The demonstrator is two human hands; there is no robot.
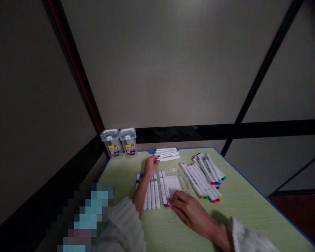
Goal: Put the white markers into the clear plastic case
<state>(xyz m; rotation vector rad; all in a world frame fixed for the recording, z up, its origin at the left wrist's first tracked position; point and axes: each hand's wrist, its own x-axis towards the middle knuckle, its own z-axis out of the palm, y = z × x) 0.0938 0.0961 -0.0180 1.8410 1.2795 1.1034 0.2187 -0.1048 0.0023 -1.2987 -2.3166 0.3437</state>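
Note:
My left hand (151,166) reaches over to the far side of the table, its fingertips pinched on the end of a white marker (170,158) beside a small pile of white markers (168,150). My right hand (190,210) is at the near edge of a clear plastic tray (173,170), thumb and index finger closed about the pink end of a marker (169,205) lying in it. White markers (153,196) lie side by side in the tray's left part, partly hidden by my left forearm. A white surface (173,184) shows in its right part.
Right of the tray lie two loose heaps of white markers (199,180) with coloured ends. Two clear lidded boxes (114,147) with yellow labels stand at the back left. The light green table (246,213) has a blue edge and stands against a panelled wall (160,70).

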